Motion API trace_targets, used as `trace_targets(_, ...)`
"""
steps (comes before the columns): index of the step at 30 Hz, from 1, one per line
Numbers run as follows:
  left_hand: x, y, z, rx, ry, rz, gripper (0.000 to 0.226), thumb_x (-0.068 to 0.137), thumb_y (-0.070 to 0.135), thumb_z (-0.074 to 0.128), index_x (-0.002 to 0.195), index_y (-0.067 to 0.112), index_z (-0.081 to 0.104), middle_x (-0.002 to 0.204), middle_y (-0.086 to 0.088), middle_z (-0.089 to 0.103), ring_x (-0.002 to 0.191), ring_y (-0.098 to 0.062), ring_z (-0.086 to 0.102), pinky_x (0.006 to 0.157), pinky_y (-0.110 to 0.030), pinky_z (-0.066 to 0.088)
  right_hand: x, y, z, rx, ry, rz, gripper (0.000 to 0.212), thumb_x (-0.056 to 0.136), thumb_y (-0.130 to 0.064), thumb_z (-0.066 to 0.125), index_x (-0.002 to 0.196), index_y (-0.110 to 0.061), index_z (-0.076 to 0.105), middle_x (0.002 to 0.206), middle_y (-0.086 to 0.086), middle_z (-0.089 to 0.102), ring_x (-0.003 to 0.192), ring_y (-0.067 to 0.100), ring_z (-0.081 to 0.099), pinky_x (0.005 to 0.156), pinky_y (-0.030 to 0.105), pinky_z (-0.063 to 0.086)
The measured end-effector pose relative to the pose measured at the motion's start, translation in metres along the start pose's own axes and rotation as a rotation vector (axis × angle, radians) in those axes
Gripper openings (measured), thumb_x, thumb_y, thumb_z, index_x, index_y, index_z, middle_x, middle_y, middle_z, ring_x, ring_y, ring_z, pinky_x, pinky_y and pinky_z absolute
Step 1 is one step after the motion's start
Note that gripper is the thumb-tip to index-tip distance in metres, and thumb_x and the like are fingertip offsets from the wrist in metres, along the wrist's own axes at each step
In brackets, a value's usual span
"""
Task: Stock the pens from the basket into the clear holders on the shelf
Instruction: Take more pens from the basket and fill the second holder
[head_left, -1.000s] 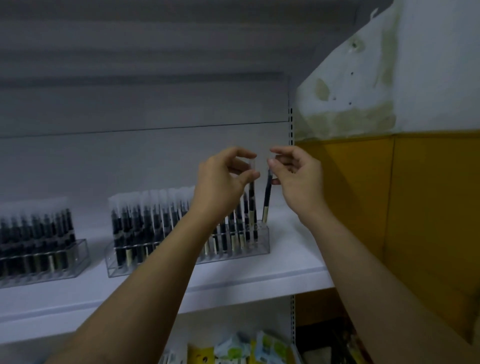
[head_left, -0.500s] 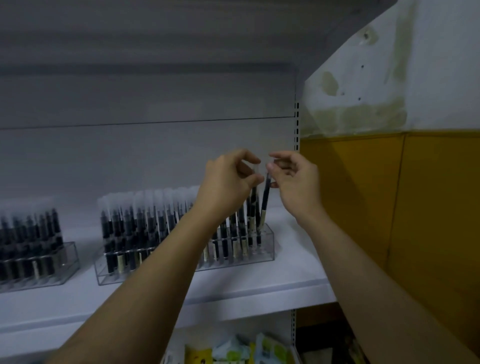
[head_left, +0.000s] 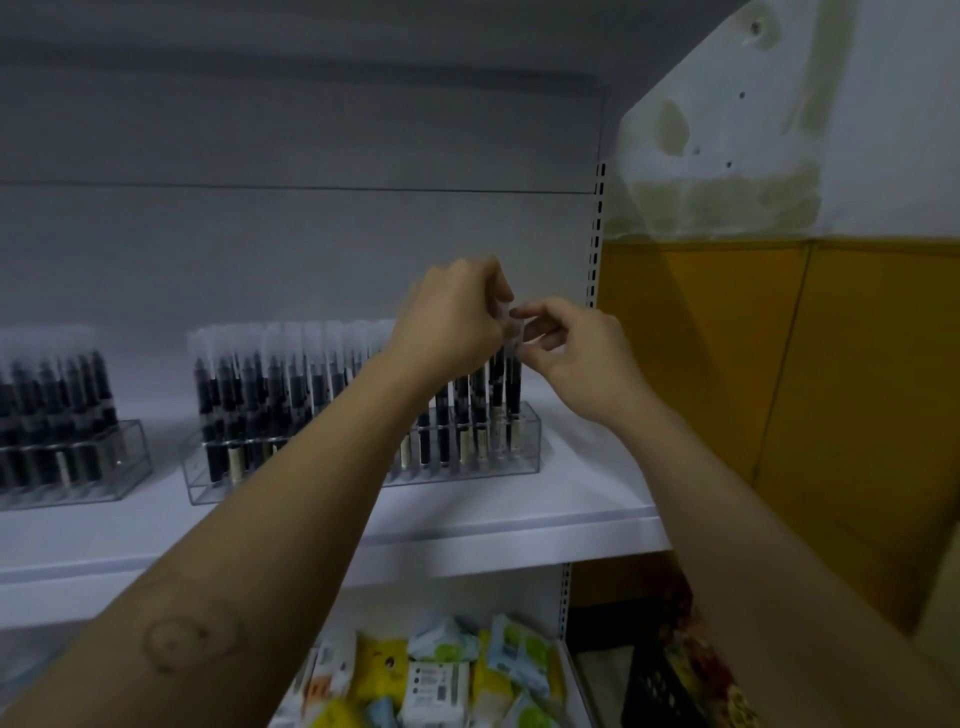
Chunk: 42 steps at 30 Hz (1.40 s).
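Observation:
A clear holder (head_left: 527, 447) full of black pens with frosted caps stands on the white shelf (head_left: 571, 519). My left hand (head_left: 452, 322) hovers over the holder's right end, fingers curled round the cap of a pen (head_left: 496, 379). My right hand (head_left: 576, 348) pinches the top of the rightmost pen (head_left: 513, 384), whose lower end stands in the holder. The two hands touch at the fingertips. A second clear holder (head_left: 104, 457) with pens sits at the far left.
A dark basket (head_left: 670, 686) shows at the bottom right, partly behind my right arm. Packets in white, yellow and green (head_left: 441, 670) fill the lower shelf. A slotted upright (head_left: 597, 234) and a yellow wall (head_left: 831, 389) border the shelf on the right.
The pen in my right hand has gone down from above the holder into its right end. Both hands moved closer together and the view shifted left.

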<state>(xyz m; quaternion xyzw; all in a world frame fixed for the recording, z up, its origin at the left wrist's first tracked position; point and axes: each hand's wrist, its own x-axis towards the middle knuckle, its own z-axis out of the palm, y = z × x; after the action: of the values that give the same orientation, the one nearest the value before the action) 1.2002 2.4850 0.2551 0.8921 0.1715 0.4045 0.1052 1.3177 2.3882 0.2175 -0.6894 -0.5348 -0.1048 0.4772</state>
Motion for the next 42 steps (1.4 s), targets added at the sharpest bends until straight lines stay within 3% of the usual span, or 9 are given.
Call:
trace_targets(5,0.004,0.001,-0.001,-0.04,-0.044,-0.045,0.019,0.086,0.021,0.072,0.093,0.02,0.055,0.083,0.005,0.061,0.073,-0.008,0.059,0.067,-0.025,0.052,-0.002,-0.002,0.001,-0.021,0.014,0.011,0.032,0.089,-0.014,0.068,0.119,-0.024,0.063,0.092,-0.011,0.061,0.082,0.001,0.058,0.074,0.02,0.049)
trace_targets(9,0.009,0.004,-0.003,-0.04,-0.058,-0.126,0.017,0.086,0.026,0.072,0.089,0.021,0.056,0.092,-0.001,0.066,0.08,-0.015,0.063,0.075,-0.035,0.057,-0.001,-0.005,0.002,-0.051,0.0,0.02,0.03,0.09,-0.015,0.067,0.118,-0.025,0.063,0.094,-0.008,0.063,0.084,0.005,0.058,0.076,0.025,0.051)
trace_targets(18,0.006,0.011,-0.001,-0.115,-0.002,-0.208,0.02,0.087,0.023,0.071,0.075,0.025,0.055,0.085,-0.001,0.064,0.075,-0.017,0.064,0.074,-0.039,0.059,-0.004,-0.007,-0.001,-0.09,-0.006,0.033,0.034,0.091,-0.015,0.066,0.124,-0.022,0.061,0.09,-0.011,0.059,0.077,0.001,0.054,0.074,0.023,0.048)
trace_targets(23,0.0,0.013,0.001,-0.051,-0.001,-0.195,0.02,0.085,0.03,0.072,0.072,0.026,0.057,0.082,0.0,0.067,0.078,-0.02,0.065,0.077,-0.041,0.058,-0.006,-0.013,-0.004,-0.094,-0.012,0.049,0.029,0.093,-0.016,0.063,0.121,-0.021,0.063,0.093,-0.008,0.061,0.082,0.008,0.057,0.078,0.029,0.052)
trace_targets(25,-0.004,0.012,0.002,0.0,-0.03,-0.186,0.016,0.086,0.031,0.07,0.076,0.024,0.06,0.083,-0.001,0.067,0.08,-0.021,0.064,0.079,-0.041,0.057,-0.008,-0.015,-0.004,-0.095,-0.01,0.055,0.029,0.094,-0.018,0.062,0.123,-0.021,0.062,0.095,-0.006,0.063,0.085,0.012,0.06,0.08,0.032,0.054)
trace_targets(28,-0.011,0.011,0.002,0.066,-0.035,-0.116,0.012,0.089,0.029,0.067,0.095,0.019,0.064,0.105,-0.003,0.064,0.094,-0.02,0.06,0.083,-0.031,0.05,-0.011,-0.016,-0.005,-0.107,-0.016,0.05,0.032,0.095,-0.018,0.06,0.127,-0.02,0.06,0.099,-0.005,0.064,0.088,0.011,0.06,0.08,0.028,0.052)
trace_targets(33,-0.019,0.012,-0.007,0.137,-0.055,-0.039,0.034,0.091,0.024,0.063,0.124,0.017,0.059,0.127,-0.003,0.057,0.116,-0.019,0.052,0.094,-0.031,0.043,-0.012,-0.023,-0.012,-0.113,-0.054,0.066,0.044,0.094,-0.018,0.061,0.137,-0.023,0.051,0.109,-0.005,0.061,0.097,0.011,0.058,0.084,0.024,0.047)
trace_targets(37,-0.025,0.011,-0.02,0.182,-0.031,-0.019,0.04,0.091,0.025,0.062,0.131,0.019,0.054,0.134,-0.002,0.054,0.121,-0.021,0.05,0.101,-0.036,0.043,-0.012,-0.03,-0.018,-0.168,-0.071,0.04,0.049,0.093,-0.023,0.064,0.139,-0.022,0.049,0.129,-0.001,0.059,0.116,0.014,0.055,0.102,0.036,0.048)
trace_targets(42,-0.038,0.008,-0.043,0.272,-0.008,0.003,0.044,0.092,0.027,0.061,0.134,0.024,0.05,0.138,0.0,0.052,0.124,-0.022,0.049,0.102,-0.038,0.043,-0.015,-0.054,-0.024,-0.223,-0.064,-0.009,0.051,0.093,-0.026,0.063,0.142,-0.025,0.046,0.14,-0.003,0.053,0.126,0.017,0.05,0.107,0.037,0.042)
